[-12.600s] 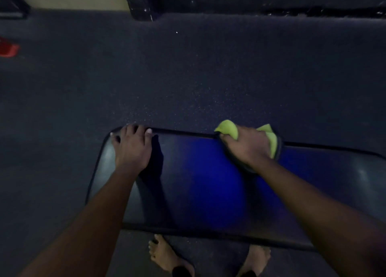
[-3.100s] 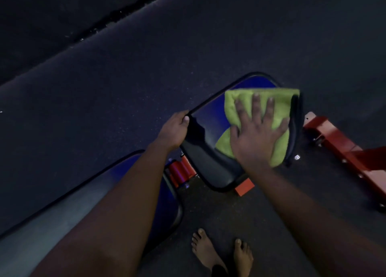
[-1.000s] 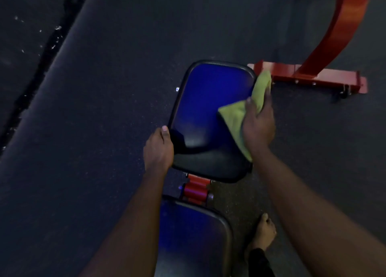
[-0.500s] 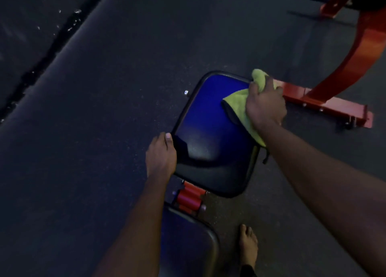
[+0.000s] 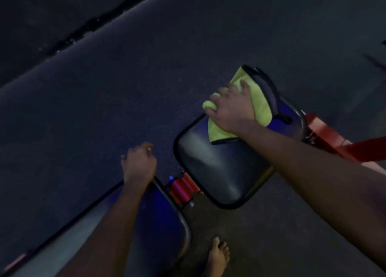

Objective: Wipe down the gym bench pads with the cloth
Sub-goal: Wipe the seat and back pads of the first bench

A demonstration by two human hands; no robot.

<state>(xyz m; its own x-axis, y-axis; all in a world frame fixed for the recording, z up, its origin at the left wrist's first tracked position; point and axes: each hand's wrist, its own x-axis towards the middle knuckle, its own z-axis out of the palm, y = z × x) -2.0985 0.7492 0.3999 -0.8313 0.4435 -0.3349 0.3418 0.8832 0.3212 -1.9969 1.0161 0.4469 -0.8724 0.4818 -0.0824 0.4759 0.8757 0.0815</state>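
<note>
The small blue-black seat pad (image 5: 219, 164) lies right of centre, and the long back pad (image 5: 163, 214) runs off to the lower left. A yellow-green cloth (image 5: 261, 105) with a dark hem is spread over the seat pad's far end. My right hand (image 5: 231, 109) presses it down, with a fold bunched between thumb and fingers. My left hand (image 5: 139, 164) hovers loosely curled over the floor by the long pad's corner, touching neither pad and holding nothing.
A red hinge (image 5: 181, 189) joins the two pads. The bench's red frame (image 5: 334, 139) sticks out to the right past the seat pad. My bare foot (image 5: 218, 258) stands on the dark floor below the seat pad. A ragged floor seam (image 5: 94, 24) crosses the upper left.
My left hand has let go of the seat pad's edge and drawn back towards the long pad. My right hand has swept the cloth from the far right corner across the far end.
</note>
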